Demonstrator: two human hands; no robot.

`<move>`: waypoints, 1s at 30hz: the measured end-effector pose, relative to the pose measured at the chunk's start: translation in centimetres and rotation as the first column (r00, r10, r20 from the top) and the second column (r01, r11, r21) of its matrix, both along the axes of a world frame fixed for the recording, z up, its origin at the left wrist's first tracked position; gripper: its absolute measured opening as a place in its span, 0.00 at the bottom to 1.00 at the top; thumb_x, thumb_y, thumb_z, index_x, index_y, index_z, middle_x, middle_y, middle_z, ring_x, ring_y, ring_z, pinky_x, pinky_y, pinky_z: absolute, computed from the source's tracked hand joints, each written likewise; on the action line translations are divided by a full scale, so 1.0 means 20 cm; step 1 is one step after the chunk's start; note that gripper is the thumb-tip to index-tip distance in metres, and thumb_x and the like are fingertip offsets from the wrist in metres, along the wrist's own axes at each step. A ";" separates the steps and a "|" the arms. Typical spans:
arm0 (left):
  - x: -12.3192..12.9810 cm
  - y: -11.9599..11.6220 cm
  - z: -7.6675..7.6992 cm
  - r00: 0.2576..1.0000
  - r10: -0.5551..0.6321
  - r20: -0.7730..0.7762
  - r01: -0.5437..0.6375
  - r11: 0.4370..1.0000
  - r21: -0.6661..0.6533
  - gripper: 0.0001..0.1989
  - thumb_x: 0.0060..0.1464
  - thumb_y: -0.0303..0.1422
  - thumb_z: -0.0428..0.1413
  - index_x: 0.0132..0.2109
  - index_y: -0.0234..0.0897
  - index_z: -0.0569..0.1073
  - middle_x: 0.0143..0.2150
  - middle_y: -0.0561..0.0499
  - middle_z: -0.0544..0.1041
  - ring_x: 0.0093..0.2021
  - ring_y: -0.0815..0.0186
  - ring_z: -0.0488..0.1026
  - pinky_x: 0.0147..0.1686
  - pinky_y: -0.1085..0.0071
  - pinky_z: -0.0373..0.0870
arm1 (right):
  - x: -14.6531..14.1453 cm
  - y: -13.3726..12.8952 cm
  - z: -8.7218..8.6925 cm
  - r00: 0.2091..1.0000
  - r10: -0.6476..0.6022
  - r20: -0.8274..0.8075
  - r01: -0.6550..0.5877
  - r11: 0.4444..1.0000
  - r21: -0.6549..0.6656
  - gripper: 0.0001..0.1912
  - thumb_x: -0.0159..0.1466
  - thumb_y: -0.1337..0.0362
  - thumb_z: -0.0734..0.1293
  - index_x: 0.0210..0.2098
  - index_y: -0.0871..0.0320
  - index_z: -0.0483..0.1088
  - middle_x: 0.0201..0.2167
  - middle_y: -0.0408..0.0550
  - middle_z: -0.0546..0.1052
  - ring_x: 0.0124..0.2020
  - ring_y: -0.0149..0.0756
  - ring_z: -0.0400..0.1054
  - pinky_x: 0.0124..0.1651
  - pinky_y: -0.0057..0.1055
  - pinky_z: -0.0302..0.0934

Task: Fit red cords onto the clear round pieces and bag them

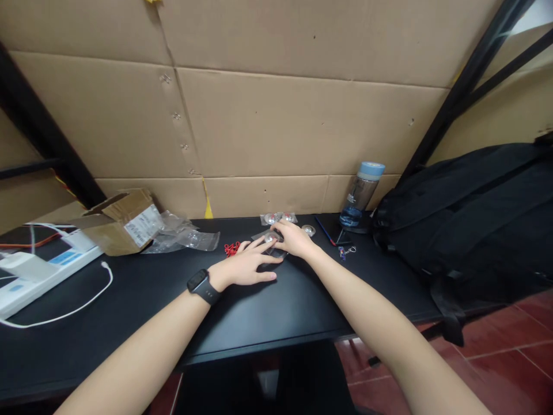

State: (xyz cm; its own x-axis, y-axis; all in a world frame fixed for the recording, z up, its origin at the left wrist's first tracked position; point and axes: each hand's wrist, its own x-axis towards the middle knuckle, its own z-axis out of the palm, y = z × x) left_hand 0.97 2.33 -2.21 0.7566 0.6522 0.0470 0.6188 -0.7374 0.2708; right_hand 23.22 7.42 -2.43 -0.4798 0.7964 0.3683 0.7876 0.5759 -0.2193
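On the black table, a clear plastic dome in a small see-through bag lies under my fingers. My left hand is spread flat, its fingertips resting on the bag's near-left side; a dark watch is on that wrist. From the right, my right hand curls its fingers and thumb around the dome and the bag's edge. Its fingers partly cover the dome. Just left of the bag sits a tangle of red cords. Behind my right hand lie more bagged clear domes with red bits inside.
A loose clear dome, a blue-and-red pen and a keychain lie to the right. Beyond are a water bottle and black backpack. Leftward are an opened carton, plastic wrap and a power strip.
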 end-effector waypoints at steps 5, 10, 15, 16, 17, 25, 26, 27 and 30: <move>-0.01 0.00 0.02 1.000 0.026 0.001 -0.026 1.000 -0.009 0.23 0.62 0.52 0.54 0.62 0.61 0.72 0.77 0.54 0.48 0.76 0.41 0.37 0.66 0.33 0.42 | -0.02 0.02 0.01 0.989 -0.123 0.080 0.120 0.992 0.041 0.18 0.65 0.57 0.71 0.53 0.54 0.70 0.51 0.54 0.74 0.47 0.46 0.73 0.44 0.35 0.65; 0.00 0.01 0.00 0.999 0.051 0.020 -0.052 0.998 0.026 0.20 0.63 0.51 0.53 0.59 0.60 0.75 0.76 0.54 0.50 0.75 0.39 0.41 0.66 0.35 0.45 | -0.02 0.05 -0.01 0.990 -0.132 0.043 0.131 0.991 0.030 0.15 0.65 0.64 0.71 0.50 0.56 0.72 0.48 0.55 0.75 0.45 0.43 0.73 0.45 0.34 0.65; 0.00 0.01 0.03 0.990 0.037 0.133 -0.058 0.986 0.157 0.11 0.64 0.39 0.53 0.48 0.51 0.79 0.66 0.53 0.69 0.70 0.49 0.56 0.63 0.48 0.54 | 0.07 0.08 0.02 0.981 0.141 -0.134 -0.155 0.983 -0.101 0.16 0.60 0.60 0.75 0.45 0.59 0.74 0.41 0.49 0.77 0.36 0.34 0.72 0.42 0.29 0.63; 0.00 0.01 0.04 0.984 0.057 0.170 -0.088 0.980 0.181 0.10 0.63 0.35 0.52 0.45 0.47 0.78 0.62 0.52 0.74 0.66 0.52 0.61 0.61 0.51 0.56 | 0.09 0.09 0.03 0.968 0.173 -0.181 -0.199 0.970 -0.137 0.15 0.62 0.58 0.73 0.45 0.59 0.74 0.40 0.48 0.77 0.34 0.33 0.71 0.41 0.28 0.63; 0.01 0.02 0.04 0.974 0.094 0.208 -0.137 0.969 0.205 0.10 0.62 0.31 0.51 0.43 0.45 0.77 0.56 0.51 0.77 0.62 0.55 0.66 0.59 0.55 0.59 | 0.12 0.09 0.04 0.958 0.183 -0.222 -0.220 0.962 -0.159 0.12 0.65 0.58 0.70 0.45 0.59 0.74 0.38 0.47 0.77 0.33 0.31 0.71 0.40 0.27 0.63; 0.04 0.07 -0.01 0.937 0.272 0.220 -0.342 0.844 0.413 0.14 0.62 0.30 0.53 0.55 0.45 0.72 0.56 0.45 0.77 0.59 0.51 0.65 0.52 0.53 0.56 | 0.19 0.12 0.03 0.975 0.142 -0.171 -0.177 0.961 -0.213 0.20 0.54 0.75 0.72 0.46 0.59 0.74 0.39 0.45 0.78 0.30 0.27 0.69 0.35 0.23 0.60; 0.05 0.08 -0.02 0.936 0.278 0.216 -0.346 0.840 0.419 0.13 0.63 0.31 0.54 0.53 0.45 0.73 0.55 0.45 0.78 0.59 0.51 0.65 0.53 0.52 0.55 | 0.18 0.12 0.03 0.974 0.147 -0.172 -0.183 0.959 -0.218 0.20 0.54 0.74 0.73 0.46 0.59 0.75 0.39 0.45 0.78 0.30 0.28 0.69 0.35 0.23 0.60; 0.05 0.08 -0.03 0.934 0.286 0.217 -0.353 0.836 0.420 0.11 0.64 0.32 0.54 0.52 0.44 0.74 0.53 0.45 0.79 0.59 0.51 0.65 0.53 0.52 0.55 | 0.17 0.12 0.02 0.972 0.155 -0.177 -0.192 0.957 -0.216 0.19 0.54 0.73 0.75 0.45 0.59 0.75 0.38 0.45 0.78 0.30 0.28 0.69 0.35 0.24 0.61; 0.04 0.11 -0.04 0.918 0.317 0.238 -0.390 0.823 0.413 0.07 0.65 0.34 0.54 0.45 0.44 0.77 0.47 0.47 0.81 0.56 0.53 0.67 0.52 0.52 0.53 | 0.15 0.12 0.01 0.960 0.190 -0.204 -0.230 0.953 -0.196 0.20 0.52 0.70 0.77 0.45 0.59 0.75 0.38 0.45 0.78 0.29 0.28 0.69 0.35 0.24 0.62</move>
State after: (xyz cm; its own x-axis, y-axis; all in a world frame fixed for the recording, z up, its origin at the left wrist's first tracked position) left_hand 1.84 4.43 -3.05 0.4371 0.7541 0.4902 0.8386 -0.5387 0.0810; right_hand 26.25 9.85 -2.23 -0.5860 0.7549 0.2946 0.5894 0.6466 -0.4842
